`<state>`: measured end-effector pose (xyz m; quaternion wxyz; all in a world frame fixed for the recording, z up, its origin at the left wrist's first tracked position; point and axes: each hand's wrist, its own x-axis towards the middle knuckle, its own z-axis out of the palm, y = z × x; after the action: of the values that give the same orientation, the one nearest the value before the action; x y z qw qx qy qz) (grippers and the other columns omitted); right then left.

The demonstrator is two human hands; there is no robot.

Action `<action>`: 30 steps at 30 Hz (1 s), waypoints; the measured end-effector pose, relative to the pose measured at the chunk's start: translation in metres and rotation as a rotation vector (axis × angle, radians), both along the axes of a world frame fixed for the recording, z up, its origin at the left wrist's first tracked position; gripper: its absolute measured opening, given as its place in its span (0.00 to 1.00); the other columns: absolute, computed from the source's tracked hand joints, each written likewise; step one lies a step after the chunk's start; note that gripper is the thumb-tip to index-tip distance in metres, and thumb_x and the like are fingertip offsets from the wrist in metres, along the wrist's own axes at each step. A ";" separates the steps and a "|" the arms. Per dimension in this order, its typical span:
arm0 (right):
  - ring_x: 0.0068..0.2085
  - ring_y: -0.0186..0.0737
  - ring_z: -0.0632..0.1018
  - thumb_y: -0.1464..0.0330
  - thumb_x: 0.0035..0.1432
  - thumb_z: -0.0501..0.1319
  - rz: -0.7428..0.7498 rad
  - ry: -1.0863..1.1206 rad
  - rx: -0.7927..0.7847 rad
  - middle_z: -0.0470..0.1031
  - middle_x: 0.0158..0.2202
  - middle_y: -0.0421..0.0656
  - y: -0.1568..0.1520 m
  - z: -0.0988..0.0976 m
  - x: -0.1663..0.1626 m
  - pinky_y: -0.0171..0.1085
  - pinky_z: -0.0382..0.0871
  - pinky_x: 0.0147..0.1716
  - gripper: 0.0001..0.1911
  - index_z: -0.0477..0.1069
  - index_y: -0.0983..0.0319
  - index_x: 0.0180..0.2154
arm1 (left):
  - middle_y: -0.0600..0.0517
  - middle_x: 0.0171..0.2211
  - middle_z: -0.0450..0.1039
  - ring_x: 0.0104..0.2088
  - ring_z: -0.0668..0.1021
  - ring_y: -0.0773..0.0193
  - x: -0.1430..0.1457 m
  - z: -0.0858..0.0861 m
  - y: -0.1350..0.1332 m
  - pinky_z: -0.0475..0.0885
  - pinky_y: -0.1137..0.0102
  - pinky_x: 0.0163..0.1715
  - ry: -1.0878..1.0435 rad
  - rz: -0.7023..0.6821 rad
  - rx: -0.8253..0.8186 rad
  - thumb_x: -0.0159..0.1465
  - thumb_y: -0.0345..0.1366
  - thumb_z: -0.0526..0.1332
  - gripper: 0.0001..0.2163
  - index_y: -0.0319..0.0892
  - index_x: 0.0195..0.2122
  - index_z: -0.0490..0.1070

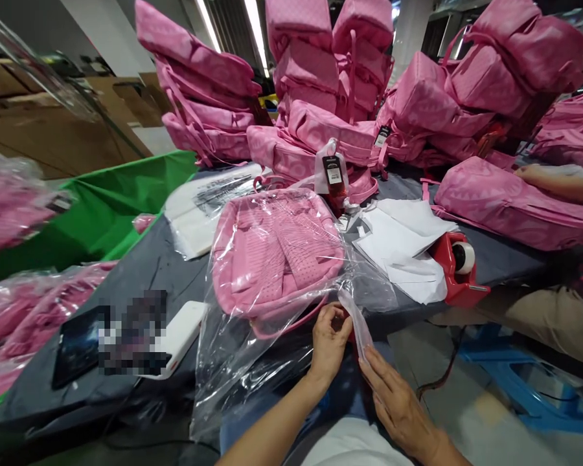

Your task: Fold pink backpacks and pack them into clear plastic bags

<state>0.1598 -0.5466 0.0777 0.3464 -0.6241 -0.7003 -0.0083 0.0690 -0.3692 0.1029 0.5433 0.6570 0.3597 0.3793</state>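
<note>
A pink backpack (272,252) is lying inside a clear plastic bag (252,349) on the dark worktop (146,272), just at 12 o'clock from the person's hands. The left hand (328,340) is pinching the bag's open edge, its grip closing on a fold of film at the backpack's near end. The right hand (398,404) is lying nearly flat, fingers extended, with the bag's loose flap (357,320) resting against the fingertips; I cannot tell whether it is actually gripping it. At 2 o'clock a red tape dispenser (459,272) is sitting beside white paper sheets (403,243). At 12 o'clock, farther back, pink backpacks (320,77) are lying piled. At 3 o'clock another person's arm (558,184) is resting on a backpack.
</note>
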 end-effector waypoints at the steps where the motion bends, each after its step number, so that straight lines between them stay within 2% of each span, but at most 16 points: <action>1: 0.69 0.44 0.64 0.81 0.64 0.48 -0.033 0.029 0.020 0.63 0.69 0.49 -0.001 -0.002 -0.005 0.43 0.68 0.64 0.38 0.48 0.61 0.73 | 0.48 0.39 0.75 0.38 0.77 0.60 0.001 -0.001 -0.001 0.72 0.68 0.40 -0.008 0.004 0.017 0.59 0.41 0.64 0.08 0.43 0.28 0.71; 4: 0.67 0.42 0.69 0.75 0.70 0.48 -0.135 0.068 0.074 0.68 0.66 0.50 0.000 -0.007 -0.015 0.41 0.70 0.62 0.33 0.47 0.64 0.73 | 0.50 0.35 0.73 0.37 0.76 0.60 0.002 -0.006 -0.005 0.73 0.67 0.39 -0.017 0.029 -0.018 0.59 0.46 0.66 0.12 0.43 0.31 0.73; 6: 0.65 0.47 0.70 0.65 0.72 0.51 -0.182 0.050 0.072 0.68 0.65 0.53 0.003 -0.011 -0.018 0.43 0.73 0.60 0.32 0.49 0.67 0.72 | 0.52 0.33 0.72 0.33 0.76 0.62 0.003 -0.008 -0.007 0.74 0.68 0.35 -0.032 0.015 -0.140 0.59 0.52 0.67 0.16 0.43 0.32 0.73; 8: 0.64 0.53 0.71 0.58 0.70 0.55 -0.220 0.008 0.076 0.67 0.65 0.56 0.008 -0.019 -0.018 0.47 0.76 0.57 0.36 0.52 0.68 0.72 | 0.54 0.31 0.71 0.31 0.75 0.63 0.004 -0.010 -0.009 0.75 0.69 0.33 -0.076 -0.035 -0.325 0.57 0.57 0.67 0.21 0.43 0.32 0.71; 10: 0.61 0.53 0.75 0.61 0.69 0.57 -0.273 -0.040 0.135 0.71 0.62 0.56 0.015 -0.029 -0.014 0.48 0.79 0.53 0.34 0.55 0.65 0.71 | 0.55 0.30 0.70 0.30 0.76 0.65 0.003 -0.011 -0.010 0.76 0.70 0.33 -0.135 -0.071 -0.469 0.56 0.58 0.68 0.22 0.42 0.32 0.70; 12: 0.54 0.48 0.79 0.70 0.69 0.55 -0.334 -0.067 0.233 0.77 0.55 0.52 0.025 -0.041 -0.005 0.44 0.80 0.49 0.30 0.57 0.60 0.70 | 0.55 0.31 0.72 0.32 0.77 0.66 -0.001 -0.012 -0.009 0.77 0.70 0.37 -0.158 -0.109 -0.501 0.56 0.55 0.70 0.21 0.42 0.33 0.71; 14: 0.49 0.45 0.81 0.73 0.70 0.52 -0.366 -0.058 0.331 0.80 0.49 0.49 0.033 -0.051 0.005 0.42 0.81 0.46 0.29 0.58 0.57 0.70 | 0.53 0.34 0.75 0.36 0.79 0.63 -0.009 -0.014 -0.005 0.78 0.67 0.42 -0.120 -0.183 -0.420 0.59 0.51 0.69 0.17 0.42 0.37 0.74; 16: 0.48 0.44 0.81 0.73 0.71 0.52 -0.359 -0.037 0.381 0.79 0.47 0.48 0.038 -0.058 0.012 0.43 0.81 0.45 0.28 0.59 0.55 0.69 | 0.49 0.40 0.77 0.42 0.80 0.59 -0.019 -0.013 0.001 0.78 0.62 0.47 -0.039 -0.240 -0.222 0.63 0.47 0.66 0.14 0.43 0.43 0.74; 18: 0.48 0.44 0.81 0.74 0.70 0.52 -0.336 -0.031 0.386 0.79 0.48 0.48 0.038 -0.062 0.015 0.42 0.81 0.45 0.28 0.60 0.55 0.69 | 0.46 0.49 0.76 0.48 0.80 0.57 -0.027 -0.010 0.008 0.77 0.58 0.52 0.040 -0.301 0.025 0.67 0.43 0.62 0.14 0.45 0.51 0.72; 20: 0.49 0.42 0.80 0.76 0.70 0.52 -0.324 -0.046 0.369 0.79 0.48 0.47 0.035 -0.065 0.015 0.41 0.80 0.46 0.29 0.60 0.55 0.69 | 0.45 0.54 0.72 0.52 0.79 0.56 -0.031 -0.005 0.013 0.77 0.57 0.54 0.092 -0.419 0.164 0.69 0.40 0.59 0.15 0.47 0.56 0.68; 23: 0.49 0.43 0.80 0.74 0.69 0.55 -0.348 -0.106 0.348 0.78 0.49 0.48 0.033 -0.067 0.010 0.42 0.79 0.46 0.27 0.61 0.57 0.67 | 0.44 0.54 0.73 0.52 0.79 0.57 -0.029 0.002 0.017 0.78 0.58 0.54 0.096 -0.594 0.099 0.70 0.39 0.58 0.18 0.47 0.60 0.61; 25: 0.47 0.44 0.80 0.72 0.68 0.58 -0.403 -0.126 0.356 0.78 0.47 0.49 0.037 -0.067 0.007 0.43 0.78 0.45 0.24 0.65 0.60 0.64 | 0.44 0.53 0.73 0.51 0.80 0.58 -0.027 0.001 0.019 0.79 0.58 0.53 0.047 -0.621 0.013 0.70 0.37 0.57 0.19 0.48 0.61 0.58; 27: 0.43 0.44 0.79 0.71 0.69 0.56 -0.437 -0.103 0.377 0.77 0.43 0.48 0.042 -0.064 0.006 0.41 0.77 0.42 0.19 0.69 0.61 0.60 | 0.45 0.53 0.74 0.50 0.81 0.59 -0.026 -0.004 0.022 0.80 0.58 0.51 0.019 -0.605 0.014 0.71 0.36 0.56 0.21 0.48 0.63 0.54; 28: 0.41 0.43 0.79 0.71 0.70 0.54 -0.438 -0.082 0.388 0.77 0.41 0.48 0.045 -0.062 0.005 0.40 0.76 0.40 0.18 0.70 0.61 0.58 | 0.45 0.52 0.74 0.49 0.81 0.59 -0.026 -0.007 0.024 0.80 0.59 0.50 0.043 -0.583 0.074 0.70 0.34 0.55 0.23 0.48 0.65 0.52; 30: 0.39 0.42 0.79 0.71 0.70 0.51 -0.417 -0.052 0.401 0.76 0.38 0.47 0.048 -0.057 0.006 0.39 0.75 0.38 0.18 0.71 0.61 0.57 | 0.45 0.53 0.75 0.49 0.81 0.59 -0.027 -0.010 0.030 0.80 0.59 0.51 0.176 -0.514 0.336 0.70 0.31 0.55 0.28 0.49 0.70 0.46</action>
<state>0.1653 -0.4986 0.0204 0.4354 -0.6734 -0.5500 -0.2336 0.0420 -0.3397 0.0924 0.4719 0.8372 0.1599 0.2254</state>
